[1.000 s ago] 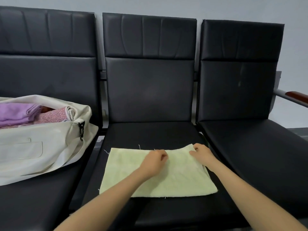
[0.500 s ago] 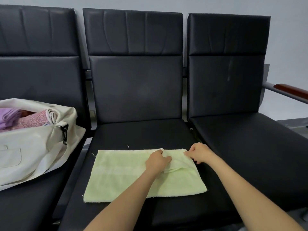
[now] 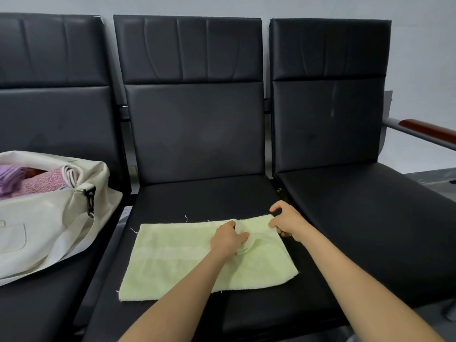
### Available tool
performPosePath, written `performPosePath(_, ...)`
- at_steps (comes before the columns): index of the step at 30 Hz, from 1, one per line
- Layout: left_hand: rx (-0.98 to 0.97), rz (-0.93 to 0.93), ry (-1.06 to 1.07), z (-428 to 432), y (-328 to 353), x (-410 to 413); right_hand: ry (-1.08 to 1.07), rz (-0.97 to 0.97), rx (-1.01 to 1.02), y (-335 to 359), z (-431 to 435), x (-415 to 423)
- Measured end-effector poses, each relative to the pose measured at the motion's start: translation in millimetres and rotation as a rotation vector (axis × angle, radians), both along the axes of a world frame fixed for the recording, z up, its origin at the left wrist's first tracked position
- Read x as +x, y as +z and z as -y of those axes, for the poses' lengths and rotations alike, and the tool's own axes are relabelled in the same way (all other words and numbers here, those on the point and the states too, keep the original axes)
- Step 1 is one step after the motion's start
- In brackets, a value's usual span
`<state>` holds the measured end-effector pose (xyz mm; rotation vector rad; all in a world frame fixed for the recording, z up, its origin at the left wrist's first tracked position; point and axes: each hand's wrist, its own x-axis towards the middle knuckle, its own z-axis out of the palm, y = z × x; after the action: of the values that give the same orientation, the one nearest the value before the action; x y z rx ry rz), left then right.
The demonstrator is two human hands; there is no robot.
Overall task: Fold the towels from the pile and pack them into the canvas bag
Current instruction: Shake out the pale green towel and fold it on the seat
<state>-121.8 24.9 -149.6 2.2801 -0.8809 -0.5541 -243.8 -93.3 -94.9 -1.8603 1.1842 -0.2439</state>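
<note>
A pale green terry towel (image 3: 187, 262) lies spread on the cushion of the middle black padded seat (image 3: 197, 201), one of three joined in a row. Its long edges run left to right and loose threads stick out from its far edge. The towel is mostly flat, apart from a raised, bunched fold near its far right part.

The person's left hand (image 3: 228, 239) reaches in over the towel's near edge. Its fingers are curled around that bunched fold, gripping the cloth. The right hand (image 3: 287, 222) is at the towel's far right corner, just beside the left hand but not touching it, and pinches the far edge of the cloth between thumb and curled fingers. Both forearms are bare and stretch in from the bottom of the view.

A cream canvas bag (image 3: 44, 230) slumps on the left black seat (image 3: 37, 304), well apart from the towel, with its mouth open. Inside it, a folded purple towel (image 3: 9, 175) sits at the left and a pink speckled towel (image 3: 44, 181) just beside it to the right. A black plastic clip (image 3: 90, 201) hangs from the bag's right end, with a cream strap trailing down below it.

The right black seat (image 3: 370, 206) carries nothing. Beyond it, a grey metal armrest with a reddish-brown wooden top (image 3: 429, 129) juts out. A plain pale grey wall (image 3: 419, 45) stands behind the chair backs.
</note>
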Motion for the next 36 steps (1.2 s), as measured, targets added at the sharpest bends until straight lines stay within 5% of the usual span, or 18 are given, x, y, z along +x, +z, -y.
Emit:
performPosePath(6, 0.002, -0.005, -0.010, -1, 3, -1, -0.100, 0.063, -0.058, -2, 1, -1)
performPosePath(10, 0.069, -0.054, -0.007, -1, 23, -5, -0.080, -0.148, -0.422, -1, 2, -8)
performPosePath(16, -0.128, -0.811, -0.024, 12, 68, -20, 0.079, -0.161, -0.414, 2, 7, -21)
performPosePath(19, -0.102, -0.610, -0.068, 3, 53, -22, 0.240, -0.072, -0.411, 0, 1, -20)
performPosePath(22, -0.148, -0.338, -0.089, -27, 42, 4, 0.527, -0.198, -0.413, -6, -13, -15)
performPosePath(25, 0.083, 0.192, 0.012, -78, 36, 50, 0.665, -0.342, -0.459, -11, -20, -9)
performPosePath(27, 0.272, 0.364, 0.205, -116, 32, 75, 0.667, -0.379, -0.468, -11, -22, -5)
performPosePath(30, 0.431, 0.235, 0.421, -154, 32, 90, 0.689, -0.420, -0.474, -10, -28, -3)
performPosePath(36, 0.322, 0.052, 0.346, -158, 38, 99, 0.740, -0.451, -0.457, -12, -37, -1)
